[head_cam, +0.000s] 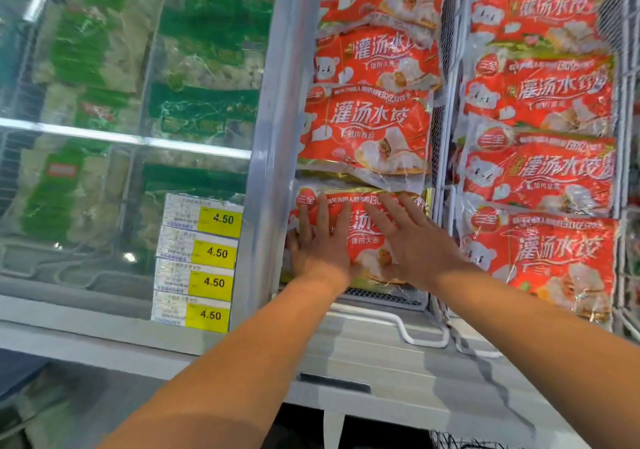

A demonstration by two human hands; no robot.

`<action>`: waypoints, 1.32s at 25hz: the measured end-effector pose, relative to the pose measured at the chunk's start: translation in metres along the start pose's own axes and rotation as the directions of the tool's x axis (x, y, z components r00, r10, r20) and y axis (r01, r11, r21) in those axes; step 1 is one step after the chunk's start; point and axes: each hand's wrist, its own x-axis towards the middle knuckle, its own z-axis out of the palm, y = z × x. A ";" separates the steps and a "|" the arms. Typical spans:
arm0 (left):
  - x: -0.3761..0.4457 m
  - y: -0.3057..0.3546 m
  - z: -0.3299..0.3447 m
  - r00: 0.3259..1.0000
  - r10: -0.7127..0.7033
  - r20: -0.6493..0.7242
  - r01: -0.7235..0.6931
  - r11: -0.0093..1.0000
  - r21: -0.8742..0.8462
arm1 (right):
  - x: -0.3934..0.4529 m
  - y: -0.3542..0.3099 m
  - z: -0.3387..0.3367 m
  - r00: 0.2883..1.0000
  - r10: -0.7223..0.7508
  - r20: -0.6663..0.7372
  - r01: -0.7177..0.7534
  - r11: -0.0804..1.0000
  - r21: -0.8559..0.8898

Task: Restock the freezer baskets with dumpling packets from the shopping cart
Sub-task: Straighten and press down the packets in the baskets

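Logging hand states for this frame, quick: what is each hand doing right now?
Left hand: open, fingers straight, pressing flat on the nearest red dumpling packet.
Right hand: open, fingers spread, pressing on the same packet.

The dumpling packets in the middle freezer basket are bright red-orange with white lettering, a white cartoon bear at the left, pale dumplings pictured low on the front, and a gold-green strip along the edges. The packets in the right basket carry the same red, white and gold print. The basket wire is white. To the left, under glass, lie packets banded in dark green over pale, clear plastic. Four price labels are white with yellow patches and black "4.50".
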 end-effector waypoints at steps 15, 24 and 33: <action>0.008 0.025 -0.049 0.939 -0.031 -0.342 -0.098 0.930 -0.354 | 0.005 0.025 -0.014 0.839 0.174 -0.516 0.105 0.878 0.467; 0.072 0.039 -0.105 0.880 -0.067 -0.470 -0.142 0.907 -0.395 | 0.067 0.059 -0.076 0.874 0.122 -0.469 -0.026 0.978 0.207; 0.112 0.032 -0.084 0.937 0.000 -0.350 -0.051 0.989 -0.137 | 0.091 0.088 -0.069 0.981 0.087 -0.175 -0.098 0.994 -0.055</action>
